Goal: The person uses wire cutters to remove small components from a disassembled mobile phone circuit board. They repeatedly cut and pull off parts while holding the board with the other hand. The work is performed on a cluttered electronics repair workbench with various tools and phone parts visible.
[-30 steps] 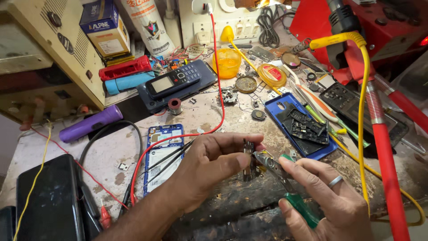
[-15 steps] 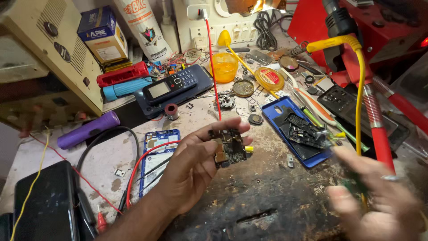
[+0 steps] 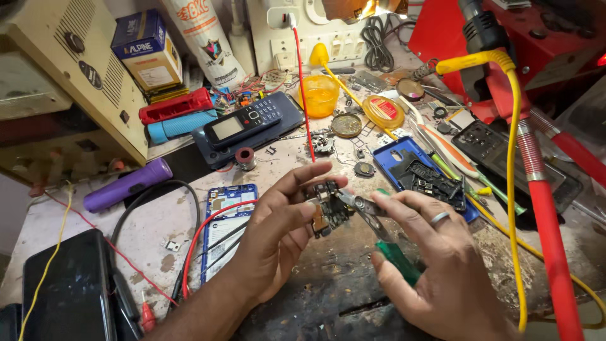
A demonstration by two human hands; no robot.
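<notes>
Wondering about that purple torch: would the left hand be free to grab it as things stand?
Probably not at once: the left hand is pinching a small circuit board. The purple torch itself lies uncovered.

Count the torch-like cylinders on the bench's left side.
3: a purple torch by the beige cabinet, a blue cylinder and a red one behind the keypad phone. Clutter may hide more.

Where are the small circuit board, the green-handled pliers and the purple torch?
small circuit board [image 3: 326, 213], head view, on its dark face.
green-handled pliers [image 3: 398, 260], head view, on the green handle.
purple torch [image 3: 128, 184], head view, mid-barrel.
</notes>
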